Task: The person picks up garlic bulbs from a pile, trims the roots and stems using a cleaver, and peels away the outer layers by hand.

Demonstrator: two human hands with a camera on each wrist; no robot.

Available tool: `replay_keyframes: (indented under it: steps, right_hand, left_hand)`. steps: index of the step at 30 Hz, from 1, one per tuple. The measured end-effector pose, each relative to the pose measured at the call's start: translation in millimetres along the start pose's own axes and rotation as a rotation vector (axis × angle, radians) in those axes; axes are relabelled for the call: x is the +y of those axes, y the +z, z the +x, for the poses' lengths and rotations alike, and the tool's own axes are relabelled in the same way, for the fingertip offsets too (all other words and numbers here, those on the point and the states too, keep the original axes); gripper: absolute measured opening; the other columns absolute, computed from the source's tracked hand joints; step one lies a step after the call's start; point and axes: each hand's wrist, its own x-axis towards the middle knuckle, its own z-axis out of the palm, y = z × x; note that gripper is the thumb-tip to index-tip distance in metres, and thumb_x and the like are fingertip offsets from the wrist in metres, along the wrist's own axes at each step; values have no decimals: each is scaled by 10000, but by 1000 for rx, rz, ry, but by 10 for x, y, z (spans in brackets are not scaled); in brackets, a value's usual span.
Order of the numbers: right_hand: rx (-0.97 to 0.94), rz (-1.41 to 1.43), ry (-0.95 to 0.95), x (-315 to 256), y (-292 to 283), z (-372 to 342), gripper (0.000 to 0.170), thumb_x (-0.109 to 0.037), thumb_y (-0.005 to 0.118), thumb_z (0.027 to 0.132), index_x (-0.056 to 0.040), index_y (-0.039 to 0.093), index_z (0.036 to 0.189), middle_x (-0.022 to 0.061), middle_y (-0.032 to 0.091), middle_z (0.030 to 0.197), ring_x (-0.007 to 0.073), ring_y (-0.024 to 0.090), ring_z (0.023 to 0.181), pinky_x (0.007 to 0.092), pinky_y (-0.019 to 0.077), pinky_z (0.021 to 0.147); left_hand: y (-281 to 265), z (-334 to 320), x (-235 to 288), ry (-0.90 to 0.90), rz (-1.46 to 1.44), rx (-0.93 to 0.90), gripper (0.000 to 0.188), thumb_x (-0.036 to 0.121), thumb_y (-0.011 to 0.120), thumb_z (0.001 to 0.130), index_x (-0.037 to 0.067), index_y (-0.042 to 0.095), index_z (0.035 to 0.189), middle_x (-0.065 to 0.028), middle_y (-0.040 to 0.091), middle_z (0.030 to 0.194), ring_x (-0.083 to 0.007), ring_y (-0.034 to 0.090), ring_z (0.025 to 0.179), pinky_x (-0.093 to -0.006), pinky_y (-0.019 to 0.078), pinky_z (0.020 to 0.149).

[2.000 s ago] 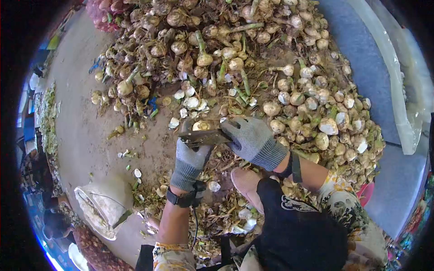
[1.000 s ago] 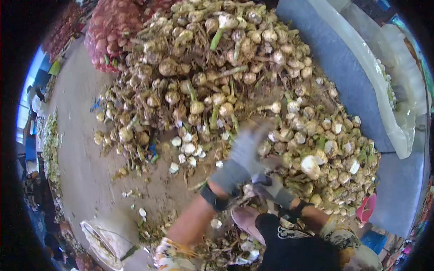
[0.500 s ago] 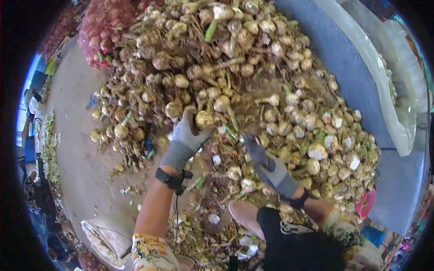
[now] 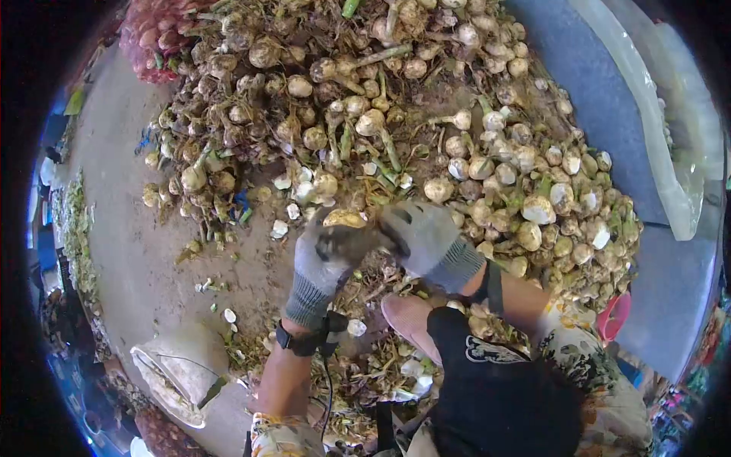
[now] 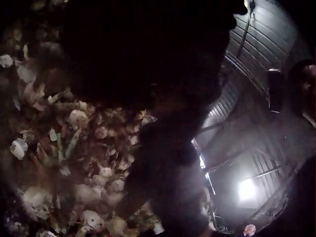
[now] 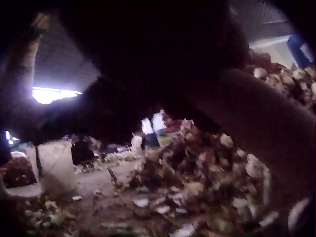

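Observation:
In the head view my gloved left hand (image 4: 321,255) grips a pale yellowish bulb (image 4: 344,218), which shows above the fingers. My gloved right hand (image 4: 430,240) is close beside it, its fingers round the end of a dark, flat, blurred tool (image 4: 352,242). The tool lies across the front of the bulb and hides its lower part. Whether the tool touches the bulb cannot be told. Both wrist views are mostly dark, and neither shows the grip clearly.
A large heap of stemmed bulbs (image 4: 251,99) lies ahead; trimmed bulbs (image 4: 533,209) are piled at right. White cut pieces and scraps litter the ground. A white sack (image 4: 179,365) lies at lower left, a pink container (image 4: 613,316) at right, and a shoe (image 4: 411,324) below the hands.
My left hand has drawn back from the heap with a bulb. The right hand has moved up and left, and the two hands are now close together with the dark tool between them.

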Motion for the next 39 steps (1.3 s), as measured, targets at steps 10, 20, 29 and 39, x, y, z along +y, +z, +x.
replay_keyframes:
  steps: [10,20,29,39]
  right_hand:
    - [-190,1114,790,364,142,-367,338,-284,649,800,-53,607,1043,142,667,921,249,646,825,300,489,674]
    - [-188,1201,884,659,481,-931,340,-311,570,881,9,554,994,98,612,815,234,592,708,371,503,661]
    - [-284,739,631,342,257,-532,320,-317,600,825,-55,589,1008,146,638,795,272,614,670,386,476,616]
    - [-28,-14,-60,-221,-65,-136,393,-304,663,741,-148,578,1092,79,585,964,266,602,774,399,493,606]
  left_hand:
    - [266,37,53,80,-86,230,607,89,726,734,-29,376,1215,-122,532,1083,-170,558,984,-278,507,819]
    - [251,1079,-294,440,1541,105,212,222,629,717,102,572,882,-106,554,841,-257,540,801,-360,433,700]
    - [-535,717,-703,8,210,141,561,147,644,828,19,390,1312,-142,561,1140,-214,563,994,-323,458,882]
    - [-15,-144,-41,62,164,68,764,66,764,682,24,331,1310,-77,548,1124,-178,585,987,-315,508,850]
